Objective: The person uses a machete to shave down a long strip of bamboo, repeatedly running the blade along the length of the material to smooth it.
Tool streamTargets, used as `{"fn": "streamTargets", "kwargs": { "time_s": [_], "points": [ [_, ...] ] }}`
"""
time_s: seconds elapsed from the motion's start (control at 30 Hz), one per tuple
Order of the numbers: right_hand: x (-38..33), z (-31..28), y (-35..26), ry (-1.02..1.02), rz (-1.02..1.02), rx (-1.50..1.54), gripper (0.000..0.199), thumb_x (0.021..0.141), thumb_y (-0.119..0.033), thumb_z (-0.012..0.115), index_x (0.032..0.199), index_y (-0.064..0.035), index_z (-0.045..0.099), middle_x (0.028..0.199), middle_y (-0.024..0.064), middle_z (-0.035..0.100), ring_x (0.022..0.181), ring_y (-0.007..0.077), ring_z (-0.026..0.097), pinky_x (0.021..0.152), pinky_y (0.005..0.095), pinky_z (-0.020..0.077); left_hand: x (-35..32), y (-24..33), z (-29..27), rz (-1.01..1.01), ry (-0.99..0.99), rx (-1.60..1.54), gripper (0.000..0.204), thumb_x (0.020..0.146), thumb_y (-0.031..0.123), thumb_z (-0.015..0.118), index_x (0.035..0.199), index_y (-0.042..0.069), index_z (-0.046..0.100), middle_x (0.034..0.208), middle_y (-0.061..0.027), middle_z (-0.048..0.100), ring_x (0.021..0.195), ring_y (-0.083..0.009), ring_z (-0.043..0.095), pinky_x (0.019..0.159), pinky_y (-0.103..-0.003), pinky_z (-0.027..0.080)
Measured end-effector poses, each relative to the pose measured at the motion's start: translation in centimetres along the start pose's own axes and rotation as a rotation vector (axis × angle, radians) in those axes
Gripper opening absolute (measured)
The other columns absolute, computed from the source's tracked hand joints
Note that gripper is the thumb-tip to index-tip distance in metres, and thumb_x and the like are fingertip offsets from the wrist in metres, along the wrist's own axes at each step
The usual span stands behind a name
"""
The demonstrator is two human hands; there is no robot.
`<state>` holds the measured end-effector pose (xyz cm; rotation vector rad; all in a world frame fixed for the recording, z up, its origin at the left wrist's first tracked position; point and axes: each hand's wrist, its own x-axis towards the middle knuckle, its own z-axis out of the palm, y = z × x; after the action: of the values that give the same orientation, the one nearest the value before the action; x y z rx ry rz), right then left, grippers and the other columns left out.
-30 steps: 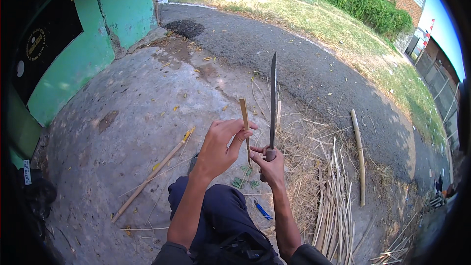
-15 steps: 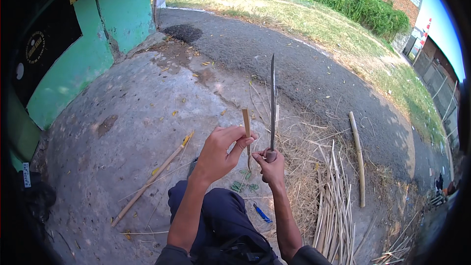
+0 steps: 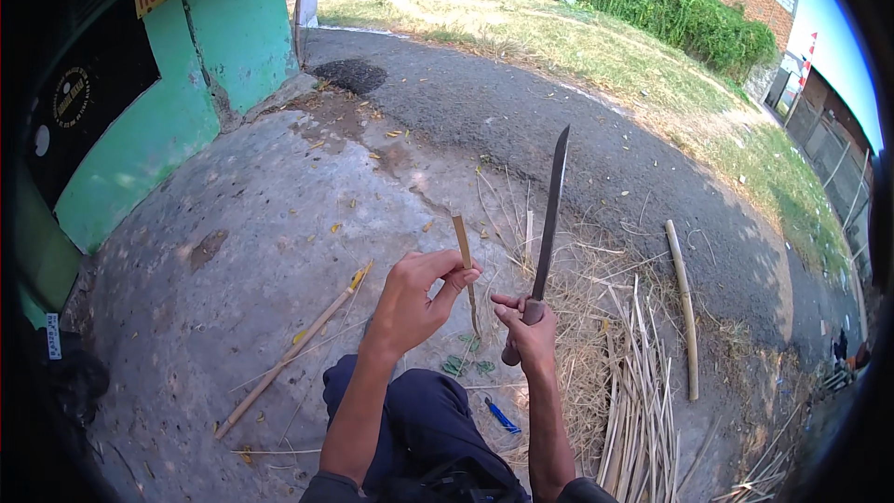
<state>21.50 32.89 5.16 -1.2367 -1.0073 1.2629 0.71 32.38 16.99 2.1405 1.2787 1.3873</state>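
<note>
Left hand [image 3: 414,303] pinches a short bamboo stick [image 3: 464,256] between thumb and fingers, the stick upright with its long axis nearly vertical. Right hand [image 3: 526,335], just beside it, is closed on the handle of a knife [image 3: 551,210], blade pointing up and roughly parallel to the stick on its right. Beyond lie split bamboo strips [image 3: 643,382], a pole [image 3: 683,307] and a long cane [image 3: 293,349] on the ground.
</note>
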Motion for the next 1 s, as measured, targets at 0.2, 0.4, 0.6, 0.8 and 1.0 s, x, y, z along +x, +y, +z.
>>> {"fn": "streamTargets", "kwargs": {
  "time_s": [0.2,0.4,0.6,0.8,1.0],
  "points": [
    [-0.6,1.6,-2.4,-0.129,-0.185,0.071,0.043,0.081,-0.006,0.086,0.087,-0.0112,0.044,0.11,0.0188,0.075,0.058,-0.0032,0.05,0.051,0.0204,0.0416,0.3,0.0,0.5,-0.047,-0.032,-0.061,0.014,0.097,0.014,0.069,0.1,0.002,0.074,0.087,-0.0084,0.077,0.067,-0.0185,0.07,0.071,-0.033,0.05],
    [0.3,3.2,-1.9,-0.117,-0.222,0.114,0.039,0.083,-0.005,0.085,0.086,-0.0094,0.046,0.101,0.0168,0.076,0.057,0.0015,0.055,0.046,0.0217,0.0403,0.2,-0.3,1.0,-0.055,-0.027,-0.069,0.014,0.097,0.013,0.069,0.099,0.001,0.074,0.084,-0.0091,0.076,0.066,-0.017,0.071,0.069,-0.031,0.051],
    [0.1,3.3,-2.7,-0.066,-0.146,0.13,0.033,0.086,-0.001,0.081,0.087,-0.0085,0.049,0.097,0.0176,0.076,0.084,0.012,0.069,0.064,0.0246,0.0513,0.5,0.8,0.6,-0.066,-0.054,-0.017,0.014,0.096,0.014,0.069,0.101,0.002,0.075,0.085,-0.0098,0.077,0.069,-0.0188,0.071,0.071,-0.032,0.051],
    [-0.2,3.3,-2.2,-0.034,-0.176,0.157,0.032,0.086,0.003,0.079,0.088,-0.0078,0.05,0.096,0.0186,0.076,0.09,0.0147,0.071,0.07,0.0261,0.0538,0.5,2.2,0.2,-0.085,-0.073,0.026,0.016,0.095,0.017,0.07,0.1,0.003,0.077,0.089,-0.0107,0.077,0.077,-0.0237,0.073,0.073,-0.033,0.051],
    [-0.9,3.7,-2.5,-0.036,-0.181,0.191,0.032,0.087,0.0,0.079,0.087,-0.009,0.048,0.093,0.0148,0.075,0.07,0.0082,0.061,0.056,0.0237,0.0439,-0.1,2.7,-0.3,-0.057,-0.05,0.02,0.018,0.095,0.017,0.07,0.101,0.001,0.077,0.094,-0.0147,0.077,0.085,-0.0309,0.073,0.08,-0.038,0.053]
  ]
}}
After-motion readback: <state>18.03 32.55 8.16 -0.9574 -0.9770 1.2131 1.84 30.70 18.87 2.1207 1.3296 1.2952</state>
